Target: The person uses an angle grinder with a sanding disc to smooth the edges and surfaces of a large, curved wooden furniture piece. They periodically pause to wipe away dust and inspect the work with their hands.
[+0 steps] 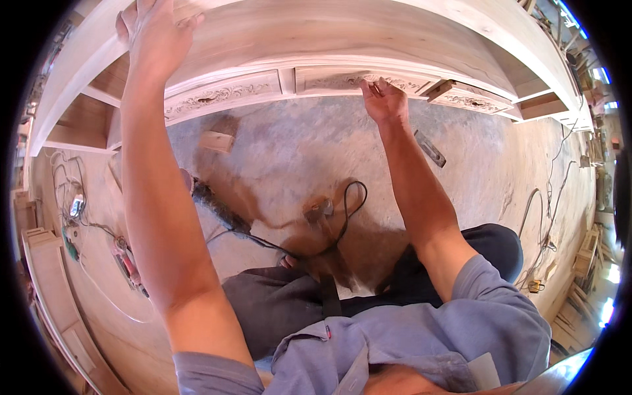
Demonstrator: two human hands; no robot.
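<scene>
Carved drawer front under right fingers

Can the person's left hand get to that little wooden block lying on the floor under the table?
Probably yes. The left hand rests on the table top, and the wooden block lies on open floor just below the carved front, with nothing blocking the way down.
</scene>
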